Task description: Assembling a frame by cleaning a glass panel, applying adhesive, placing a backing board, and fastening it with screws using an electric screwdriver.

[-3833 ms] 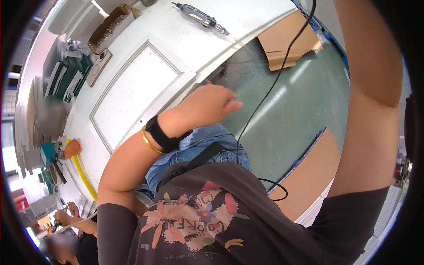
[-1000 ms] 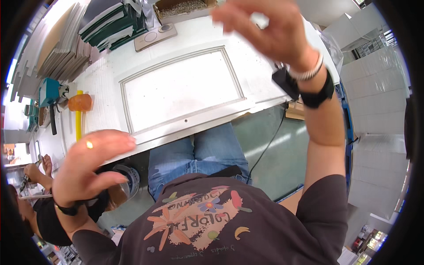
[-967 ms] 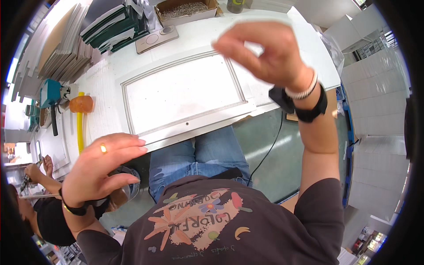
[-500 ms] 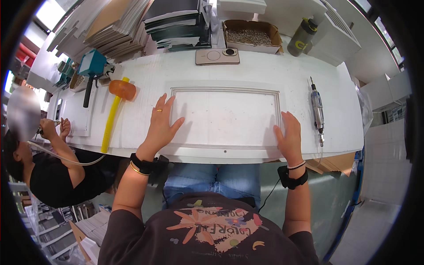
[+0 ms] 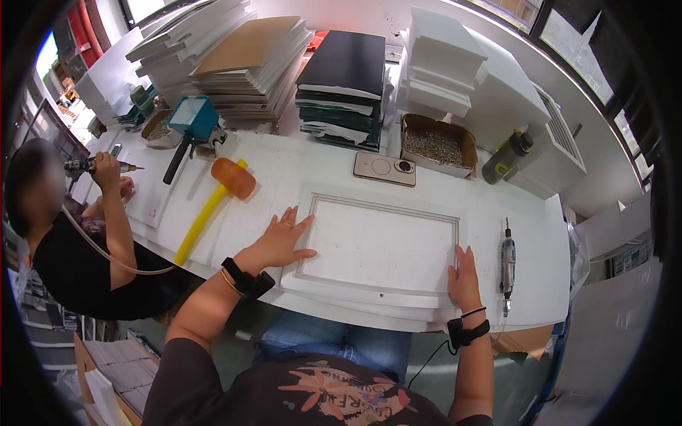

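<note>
A white rectangular panel with a thin grey inner frame (image 5: pixel 387 206) lies flat on the white worktable before me. My left hand (image 5: pixel 279 240) rests at the panel's left side, fingers spread and palm down, holding nothing. At the opposite end, my right hand (image 5: pixel 464 278) lies along the right edge with its fingers stretched out. Neither hand is wrapped round anything. An electric screwdriver (image 5: pixel 508 263) lies to the right of my right hand. Left of my left hand is a mallet with an orange head and yellow handle (image 5: pixel 233 179).
Along the back stand a phone (image 5: pixel 368 166), a box of small screws (image 5: pixel 440 142), a dark bottle (image 5: pixel 508 156), stacked dark panels (image 5: pixel 341 64) and white blocks (image 5: pixel 440 64). A teal-headed tool (image 5: pixel 192 119) lies at the left. A co-worker (image 5: pixel 85 234) holds a power screwdriver there.
My view has tilted up, so the table sits lower and turned in the picture. Both hands stay open at the panel's sides. The co-worker's hand with the screwdriver has risen.
</note>
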The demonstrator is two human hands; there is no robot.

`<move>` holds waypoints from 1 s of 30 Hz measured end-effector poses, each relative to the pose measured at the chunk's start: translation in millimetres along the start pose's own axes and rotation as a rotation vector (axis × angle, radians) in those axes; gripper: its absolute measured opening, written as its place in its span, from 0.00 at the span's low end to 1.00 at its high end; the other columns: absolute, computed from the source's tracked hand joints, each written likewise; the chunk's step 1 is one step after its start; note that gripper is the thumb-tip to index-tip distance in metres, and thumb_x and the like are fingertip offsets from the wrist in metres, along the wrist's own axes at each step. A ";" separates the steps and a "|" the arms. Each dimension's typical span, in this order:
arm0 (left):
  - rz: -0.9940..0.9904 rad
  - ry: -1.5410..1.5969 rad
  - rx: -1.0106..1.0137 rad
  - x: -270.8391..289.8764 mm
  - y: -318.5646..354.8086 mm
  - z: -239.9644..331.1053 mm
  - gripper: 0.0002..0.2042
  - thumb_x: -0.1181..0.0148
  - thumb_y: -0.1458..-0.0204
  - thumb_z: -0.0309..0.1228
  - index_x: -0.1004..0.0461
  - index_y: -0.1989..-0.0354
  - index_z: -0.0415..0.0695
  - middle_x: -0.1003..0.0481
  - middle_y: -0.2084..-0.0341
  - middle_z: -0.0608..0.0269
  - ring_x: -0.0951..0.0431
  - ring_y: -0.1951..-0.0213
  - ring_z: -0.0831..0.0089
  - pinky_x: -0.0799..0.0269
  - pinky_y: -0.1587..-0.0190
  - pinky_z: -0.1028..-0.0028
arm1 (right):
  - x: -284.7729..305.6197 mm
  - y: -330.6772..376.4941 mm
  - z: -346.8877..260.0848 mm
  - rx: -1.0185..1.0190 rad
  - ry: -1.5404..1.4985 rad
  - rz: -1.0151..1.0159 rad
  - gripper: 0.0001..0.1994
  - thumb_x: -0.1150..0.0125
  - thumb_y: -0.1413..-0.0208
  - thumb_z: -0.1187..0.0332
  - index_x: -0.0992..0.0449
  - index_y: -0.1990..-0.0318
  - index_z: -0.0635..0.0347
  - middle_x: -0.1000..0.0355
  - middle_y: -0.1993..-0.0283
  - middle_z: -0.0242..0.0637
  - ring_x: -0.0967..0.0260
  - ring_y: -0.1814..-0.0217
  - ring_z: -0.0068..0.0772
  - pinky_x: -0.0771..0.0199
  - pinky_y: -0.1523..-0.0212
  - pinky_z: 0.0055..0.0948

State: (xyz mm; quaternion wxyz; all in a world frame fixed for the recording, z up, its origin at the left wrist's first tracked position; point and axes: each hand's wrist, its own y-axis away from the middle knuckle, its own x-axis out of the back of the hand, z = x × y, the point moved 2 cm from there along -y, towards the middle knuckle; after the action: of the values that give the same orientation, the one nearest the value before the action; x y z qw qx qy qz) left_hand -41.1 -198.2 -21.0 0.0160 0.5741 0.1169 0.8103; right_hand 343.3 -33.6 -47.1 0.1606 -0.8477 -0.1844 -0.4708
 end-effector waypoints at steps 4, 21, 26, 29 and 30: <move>0.040 0.244 -0.101 83.5 -8.4 -1.4 0.33 0.48 0.48 0.46 0.51 0.37 0.46 0.45 0.42 0.43 0.44 0.39 0.53 0.49 0.40 0.61 | 50.3 -10.3 -64.4 0.162 0.286 -0.085 0.17 0.49 0.47 0.71 0.33 0.49 0.62 0.42 0.44 0.59 0.46 0.39 0.55 0.43 0.42 0.39; 0.552 0.835 0.330 188.5 -208.8 -127.5 0.19 0.40 0.53 0.48 0.36 0.81 0.46 0.36 0.85 0.70 0.41 0.85 0.82 0.45 0.83 0.80 | -7.7 -261.8 -239.7 0.112 -0.617 -0.038 0.19 0.46 0.48 0.65 0.33 0.50 0.66 0.29 0.68 0.41 0.30 0.66 0.29 0.29 0.62 0.26; 0.352 1.106 0.223 194.3 -213.5 -103.8 0.14 0.43 0.49 0.41 0.36 0.76 0.46 0.38 0.85 0.72 0.40 0.84 0.84 0.43 0.82 0.84 | -34.2 -290.7 -228.4 0.182 -0.331 0.185 0.22 0.53 0.46 0.61 0.34 0.47 0.66 0.27 0.62 0.51 0.30 0.58 0.46 0.33 0.55 0.36; 0.383 1.154 0.260 200.3 -205.1 -115.5 0.11 0.45 0.47 0.39 0.36 0.74 0.46 0.37 0.84 0.72 0.37 0.83 0.85 0.41 0.82 0.85 | -30.0 -273.0 -252.7 0.179 -0.271 0.140 0.23 0.56 0.45 0.60 0.35 0.47 0.68 0.30 0.58 0.55 0.32 0.54 0.51 0.34 0.55 0.38; 0.378 1.152 0.260 200.6 -206.3 -116.5 0.11 0.45 0.47 0.39 0.36 0.74 0.46 0.37 0.84 0.72 0.37 0.83 0.85 0.41 0.82 0.85 | -29.5 -270.3 -256.2 0.199 -0.311 0.150 0.23 0.56 0.45 0.61 0.35 0.47 0.69 0.30 0.59 0.55 0.32 0.55 0.51 0.34 0.55 0.37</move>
State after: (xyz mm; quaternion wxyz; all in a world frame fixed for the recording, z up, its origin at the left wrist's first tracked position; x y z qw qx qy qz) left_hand -240.5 14.5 85.5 -0.2636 0.0524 0.1009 0.9579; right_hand 14.2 85.4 83.8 0.2478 -0.9015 -0.1891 -0.3002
